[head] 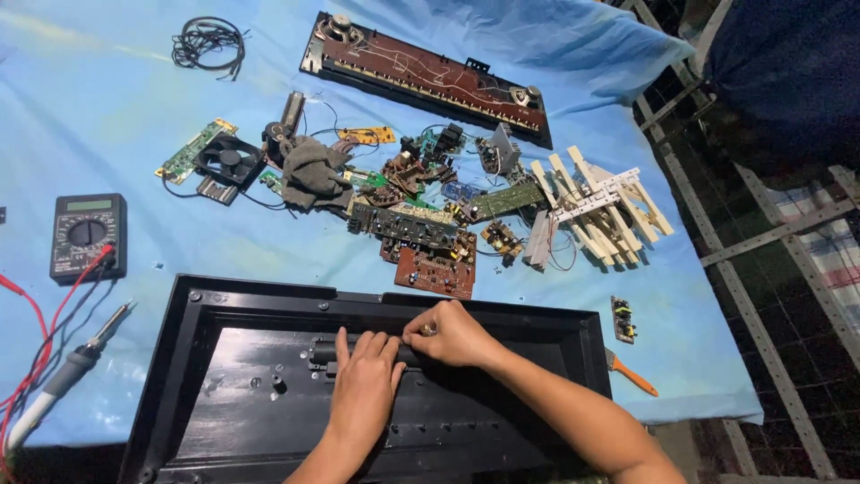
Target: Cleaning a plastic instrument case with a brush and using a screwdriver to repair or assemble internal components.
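A large black plastic casing [224,309] lies upside down at the near edge of a blue sheet. A black cylindrical part [322,351] runs across the inside of the casing. My left hand [363,385] rests flat on that part, fingers curled over it. My right hand [452,333] is beside it, with fingertips pinched on a small metal piece [428,330] at the part's upper edge. What the piece is I cannot tell.
A multimeter [87,235] with red leads and a soldering iron [76,363] lie at the left. Circuit boards [434,269], a fan [229,159], a grey cloth [313,175], white key pieces [596,211], a long board [430,76], a coiled cable [210,40] and an orange-handled tool [632,375] are scattered.
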